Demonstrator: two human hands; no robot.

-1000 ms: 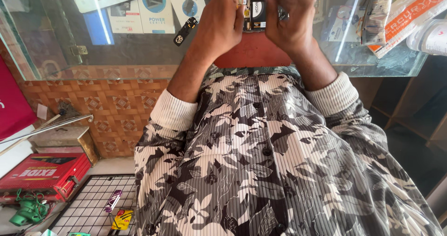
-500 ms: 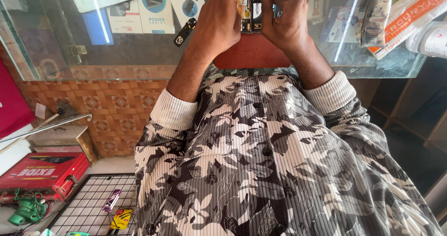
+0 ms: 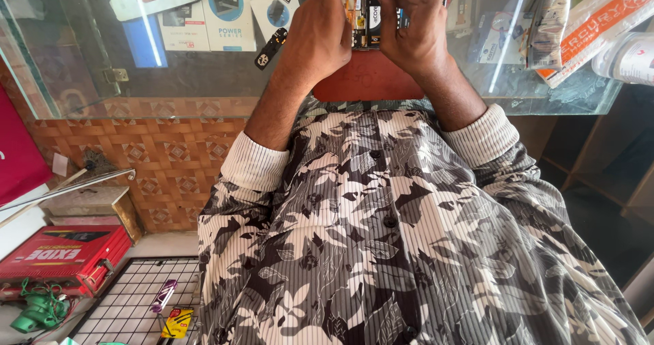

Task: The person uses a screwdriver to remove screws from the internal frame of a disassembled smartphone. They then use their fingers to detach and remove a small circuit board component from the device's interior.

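Both hands raised over the far edge of a glass counter [image 3: 204,79], closed together on a small opened phone [image 3: 368,21]. Left hand [image 3: 317,35] wrapped round the phone's left side, fingers curled tight against it. Right hand [image 3: 415,32] gripping the right side, thumb pressed across the exposed inner parts. Phone held just above a reddish-brown mat [image 3: 371,79] on the counter top, upper end cut off by the frame edge; touching the mat or not, cannot tell.

Left of the hands, under the glass: white cartons [image 3: 228,18], a blue packet [image 3: 146,42] and a small black key fob [image 3: 269,49]. Right of the hands: more packets [image 3: 545,25] and a white and orange wrapper [image 3: 599,25] lying on the counter.

Near, filling the middle: a grey, black and white leaf-patterned shirt [image 3: 381,249] with ribbed cuffs. Low on the left: a patterned tile panel [image 3: 170,161], a red box [image 3: 61,256], green cord [image 3: 37,307] and a black wire rack [image 3: 129,304] holding small coloured items.
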